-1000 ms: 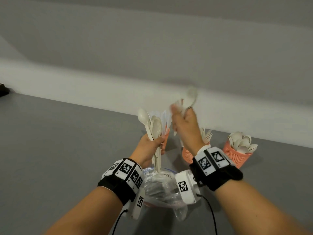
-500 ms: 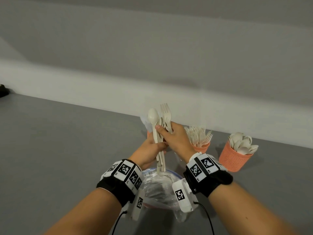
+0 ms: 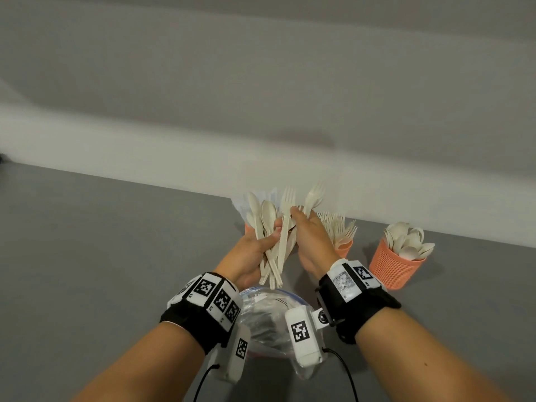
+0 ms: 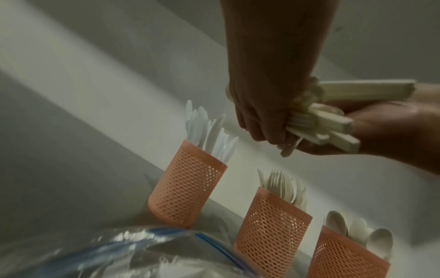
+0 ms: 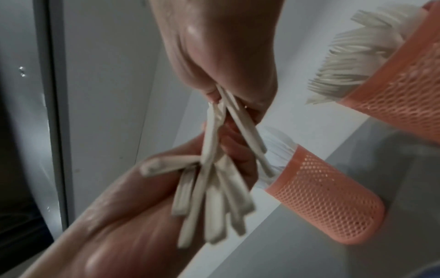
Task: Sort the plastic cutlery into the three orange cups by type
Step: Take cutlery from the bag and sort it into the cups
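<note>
My left hand (image 3: 255,250) grips a bundle of cream plastic cutlery (image 3: 271,227), spoons and forks, bowls and tines up, above the bag. My right hand (image 3: 301,219) meets it from the right and pinches forks (image 3: 313,195) that fan out of the bundle. In the right wrist view the right hand (image 5: 221,79) pinches fork handles (image 5: 245,135) while the left hand (image 5: 171,184) holds the other handles. Three orange mesh cups stand behind: the knife cup (image 4: 188,190), the fork cup (image 3: 345,248) and the spoon cup (image 3: 397,265). The hands hide most of the knife cup in the head view.
A clear zip bag (image 3: 266,314) with a blue seal lies on the grey table (image 3: 101,256) under my wrists, and there seems to be cutlery inside it. A white wall ledge (image 3: 145,158) runs behind the cups. Bare tabletop stretches to the left.
My right hand came down from a raised position with a spoon, reached the bundle in the left hand, and now pinches forks, pulling them out to the right.
</note>
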A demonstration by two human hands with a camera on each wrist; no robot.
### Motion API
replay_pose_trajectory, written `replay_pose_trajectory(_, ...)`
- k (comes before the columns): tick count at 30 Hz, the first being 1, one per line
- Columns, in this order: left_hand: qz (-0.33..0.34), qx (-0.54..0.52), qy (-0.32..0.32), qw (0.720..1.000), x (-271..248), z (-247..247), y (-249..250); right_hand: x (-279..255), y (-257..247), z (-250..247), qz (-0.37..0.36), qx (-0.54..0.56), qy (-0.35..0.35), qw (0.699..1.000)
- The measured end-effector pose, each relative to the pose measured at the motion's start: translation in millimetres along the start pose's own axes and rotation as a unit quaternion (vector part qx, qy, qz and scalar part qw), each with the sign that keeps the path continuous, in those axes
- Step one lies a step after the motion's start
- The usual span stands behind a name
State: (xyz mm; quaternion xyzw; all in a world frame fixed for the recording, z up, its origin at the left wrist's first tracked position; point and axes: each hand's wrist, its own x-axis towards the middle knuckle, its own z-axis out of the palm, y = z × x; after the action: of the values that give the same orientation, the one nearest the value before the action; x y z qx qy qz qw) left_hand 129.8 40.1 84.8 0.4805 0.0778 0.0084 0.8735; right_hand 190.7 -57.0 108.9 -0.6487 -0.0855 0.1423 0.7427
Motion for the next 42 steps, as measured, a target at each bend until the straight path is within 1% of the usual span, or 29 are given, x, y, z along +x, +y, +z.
replay_pose_trajectory(2, -0.001, 0.03, 0.005, 1.0, 3.7, 2.2, -1.8, 3.2, 0.1, -5.6, 0.007, 0.048, 0.015, 0.999)
replay_pose_trajectory(4, 0.0, 0.055, 0.03, 0.998, 7.3, 3.7, -3.4, 7.6, -4.1, -13.9, 0.007, 0.107, 0.017, 0.994)
replay_pose_trajectory(7, -0.002, 0.05, 0.046, 0.998, 12.1, 0.2, -6.3, 20.0, -14.6, -37.1, -0.015, 0.135, 0.031, 0.99)
replay_pose_trajectory(9, 0.001, 0.038, 0.047, 0.998, 13.9, -3.4, -6.1, 30.8, -24.5, -59.1, -0.016, 0.139, 0.061, 0.988)
replay_pose_trajectory(11, 0.011, 0.031, 0.038, 0.999, 12.3, -3.7, -2.6, 43.4, -31.7, -81.9, -0.045, 0.1, 0.12, 0.987)
replay_pose_trajectory(13, 0.023, 0.037, 0.025, 0.999, 9.8, -0.6, 1.7, 53.3, -30.7, -94.7, -0.076, -0.001, 0.18, 0.981)
replay_pose_trajectory(15, 0.028, 0.042, 0.024, 0.998, 11.6, 1.3, 2.7, 65.5, -19.0, -99.1, -0.073, -0.076, 0.239, 0.965)
replay_pose_trajectory(17, 0.024, 0.042, 0.024, 0.999, 14.9, 3.5, 2.3, 76.1, -6.9, -97.0, -0.058, -0.088, 0.293, 0.95)
replay_pose_trajectory(20, 0.019, 0.038, 0.014, 0.999, 19.0, 4.9, -0.2, 89.8, 0.7, -91.2, -0.056, -0.046, 0.33, 0.941)
replay_pose_trajectory(22, 0.014, 0.033, 0.008, 0.999, 20.4, 4.7, -1.2, 95.9, 1.4, -89.2, -0.07, -0.035, 0.339, 0.938)
replay_pose_trajectory(27, 0.02, 0.035, 0.019, 0.999, 20.5, 6.0, -1.9, 105.5, -1.6, -91.2, -0.103, -0.009, 0.352, 0.93)
replay_pose_trajectory(31, 0.018, 0.034, 0.019, 0.999, 22.6, 6.6, -2.5, 111.2, -1.7, -94.0, -0.096, 0.013, 0.373, 0.923)
replay_pose_trajectory(33, 0.015, 0.033, 0.02, 0.999, 24.3, 6.0, -3.1, 110.7, -0.1, -92.4, -0.091, 0.014, 0.392, 0.916)
replay_pose_trajectory(35, 0.013, 0.034, 0.02, 0.999, 25.4, 5.6, -3.6, 107.9, 7.0, -90.1, -0.089, 0.01, 0.396, 0.914)
replay_pose_trajectory(38, 0.022, 0.038, 0.028, 0.999, 24.1, 6.6, -3.4, 99.6, 25.7, -85.6, -0.1, 0.0, 0.374, 0.922)
replay_pose_trajectory(42, 0.043, 0.033, 0.029, 0.998, 22.0, 6.0, -3.3, 95.1, 33.1, -88.7, -0.129, -0.005, 0.302, 0.944)
